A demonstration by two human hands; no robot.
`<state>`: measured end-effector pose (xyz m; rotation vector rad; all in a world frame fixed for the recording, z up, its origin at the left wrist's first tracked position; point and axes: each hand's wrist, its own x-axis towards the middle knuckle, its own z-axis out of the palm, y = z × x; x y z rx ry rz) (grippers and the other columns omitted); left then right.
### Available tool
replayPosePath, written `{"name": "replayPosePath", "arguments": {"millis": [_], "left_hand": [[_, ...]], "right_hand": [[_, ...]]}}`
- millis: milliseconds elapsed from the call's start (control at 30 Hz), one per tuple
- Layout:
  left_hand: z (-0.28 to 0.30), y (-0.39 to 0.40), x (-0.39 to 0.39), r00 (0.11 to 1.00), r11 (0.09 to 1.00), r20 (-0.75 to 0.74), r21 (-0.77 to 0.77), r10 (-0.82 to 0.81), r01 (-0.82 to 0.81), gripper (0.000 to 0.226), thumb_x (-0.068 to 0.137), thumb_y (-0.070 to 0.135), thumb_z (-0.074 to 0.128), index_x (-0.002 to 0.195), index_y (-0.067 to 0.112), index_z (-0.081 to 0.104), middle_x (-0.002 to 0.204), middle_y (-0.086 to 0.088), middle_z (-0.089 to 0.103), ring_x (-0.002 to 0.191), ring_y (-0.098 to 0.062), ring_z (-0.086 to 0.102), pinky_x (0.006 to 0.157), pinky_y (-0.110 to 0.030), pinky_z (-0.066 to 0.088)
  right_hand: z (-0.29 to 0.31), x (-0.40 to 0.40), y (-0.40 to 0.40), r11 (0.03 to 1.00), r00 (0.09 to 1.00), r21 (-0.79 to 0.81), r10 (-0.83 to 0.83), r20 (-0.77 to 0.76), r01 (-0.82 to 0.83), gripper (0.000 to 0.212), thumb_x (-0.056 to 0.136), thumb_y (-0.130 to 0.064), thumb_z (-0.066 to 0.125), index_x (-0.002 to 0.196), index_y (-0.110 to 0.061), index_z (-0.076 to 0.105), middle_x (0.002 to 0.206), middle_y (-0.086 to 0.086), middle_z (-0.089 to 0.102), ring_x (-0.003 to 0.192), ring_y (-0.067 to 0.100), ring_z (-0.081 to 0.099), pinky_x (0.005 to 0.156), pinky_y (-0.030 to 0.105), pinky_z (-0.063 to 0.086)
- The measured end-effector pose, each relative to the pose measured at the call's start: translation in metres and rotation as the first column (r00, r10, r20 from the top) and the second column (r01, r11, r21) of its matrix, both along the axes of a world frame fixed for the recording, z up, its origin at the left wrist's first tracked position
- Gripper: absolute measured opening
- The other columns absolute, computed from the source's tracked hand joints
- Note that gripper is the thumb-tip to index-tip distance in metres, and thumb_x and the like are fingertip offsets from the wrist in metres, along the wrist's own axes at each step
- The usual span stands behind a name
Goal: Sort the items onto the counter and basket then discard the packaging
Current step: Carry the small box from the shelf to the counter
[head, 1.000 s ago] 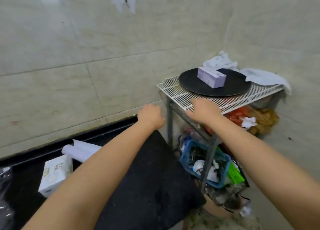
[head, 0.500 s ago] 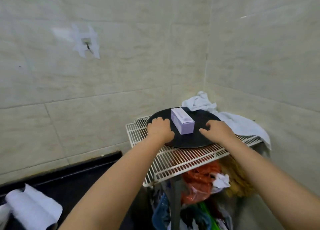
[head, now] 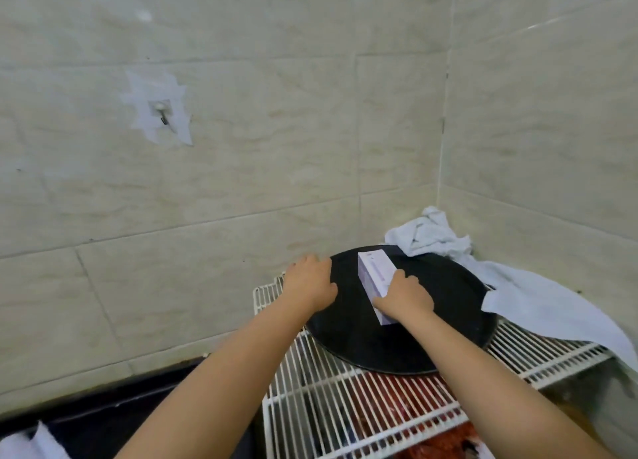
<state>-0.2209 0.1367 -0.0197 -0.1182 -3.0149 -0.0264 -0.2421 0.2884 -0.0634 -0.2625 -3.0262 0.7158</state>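
A small lavender box (head: 374, 275) lies on a round black tray (head: 442, 324) on top of a white wire rack (head: 345, 400) in the tiled corner. My right hand (head: 404, 298) is closed over the near end of the box, fingers wrapped on its side. At the tray's left rim, my left hand (head: 309, 282) rests with its fingers curled over the edge, apart from the box.
A crumpled white cloth (head: 500, 282) drapes over the rack's back right corner against the wall. Red and orange bags (head: 414, 400) show through the wires below. A black counter (head: 86, 420) with a white paper item (head: 31, 445) lies at lower left. A wall hook (head: 160, 113) hangs above.
Both hands rose from the rack's front edge to the tray; the right hand moved left and closed on the lavender box. The camera came closer and tilted up.
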Motion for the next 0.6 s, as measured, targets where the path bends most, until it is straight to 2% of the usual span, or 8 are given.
{"name": "replayPosePath", "arguments": {"millis": [133,200,267,333,400,467,533,600], "left_hand": [[-0.002,0.001,-0.010,1.000,0.998,-0.002,0.062,0.028,-0.028,0.043,0.091,0.029,0.047,0.129,0.008,0.043,0.132,-0.016,0.048,0.123,-0.032,0.044,0.099,-0.039,0.040],[-0.005,-0.001,-0.006,0.998,0.994,-0.006,0.092,0.059,-0.058,0.044,0.091,0.029,0.047,0.128,0.007,0.042,0.132,-0.016,0.048,0.123,-0.032,0.044,0.099,-0.039,0.040],[-0.008,-0.006,0.005,0.992,0.982,-0.020,0.144,0.122,-0.118,0.042,0.090,0.028,0.048,0.126,0.006,0.044,0.130,-0.017,0.048,0.122,-0.032,0.044,0.099,-0.040,0.040],[-0.012,-0.014,0.025,0.980,0.961,-0.039,0.205,0.197,-0.185,0.042,0.089,0.026,0.048,0.126,0.006,0.044,0.131,-0.017,0.048,0.123,-0.032,0.043,0.099,-0.040,0.040],[-0.014,-0.027,0.049,0.960,0.936,-0.066,0.251,0.273,-0.249,0.045,0.090,0.024,0.048,0.129,0.004,0.041,0.135,-0.018,0.046,0.125,-0.032,0.042,0.101,-0.040,0.038],[-0.017,-0.045,0.082,0.923,0.901,-0.090,0.267,0.375,-0.341,0.047,0.090,0.022,0.048,0.132,0.003,0.039,0.136,-0.019,0.045,0.125,-0.032,0.042,0.101,-0.039,0.038],[-0.020,-0.067,0.120,0.864,0.852,-0.099,0.258,0.493,-0.456,0.048,0.090,0.023,0.049,0.132,0.003,0.039,0.135,-0.018,0.046,0.124,-0.033,0.043,0.098,-0.040,0.040],[-0.025,-0.092,0.164,0.795,0.789,-0.080,0.216,0.601,-0.575,0.047,0.089,0.024,0.049,0.131,0.004,0.040,0.134,-0.018,0.047,0.122,-0.034,0.045,0.095,-0.040,0.043]], "right_hand": [[0.007,-0.010,0.018,0.993,0.998,-0.103,0.054,-0.034,-0.057,0.058,0.081,-0.034,0.059,0.125,-0.003,0.038,0.123,0.016,0.053,0.106,0.030,0.056,0.069,0.029,0.040],[0.016,-0.010,0.025,0.980,0.994,-0.170,0.095,-0.061,-0.104,0.054,0.080,-0.033,0.058,0.122,-0.003,0.042,0.120,0.015,0.055,0.100,0.029,0.057,0.067,0.031,0.043],[0.024,-0.006,0.024,0.950,0.980,-0.247,0.168,-0.103,-0.189,0.046,0.080,-0.032,0.059,0.114,-0.004,0.046,0.114,0.015,0.057,0.091,0.027,0.056,0.072,0.039,0.053],[0.033,0.003,0.014,0.908,0.952,-0.295,0.257,-0.169,-0.297,0.043,0.079,-0.030,0.061,0.111,-0.005,0.048,0.113,0.014,0.057,0.091,0.028,0.056,0.081,0.045,0.055],[0.041,0.016,-0.004,0.861,0.903,-0.293,0.353,-0.244,-0.416,0.047,0.079,-0.030,0.063,0.116,-0.005,0.049,0.116,0.014,0.057,0.098,0.030,0.056,0.080,0.043,0.053],[0.047,0.036,-0.031,0.801,0.826,-0.244,0.466,-0.316,-0.546,0.048,0.079,-0.029,0.063,0.118,-0.005,0.051,0.119,0.015,0.058,0.102,0.031,0.056,0.073,0.034,0.046],[0.047,0.060,-0.062,0.733,0.733,-0.165,0.578,-0.360,-0.660,0.046,0.078,-0.028,0.063,0.116,-0.005,0.052,0.118,0.016,0.059,0.103,0.033,0.055,0.070,0.028,0.036],[0.042,0.088,-0.096,0.655,0.635,-0.086,0.681,-0.365,-0.751,0.043,0.078,-0.026,0.063,0.113,-0.004,0.051,0.116,0.020,0.058,0.101,0.035,0.056,0.068,0.027,0.032]]}}
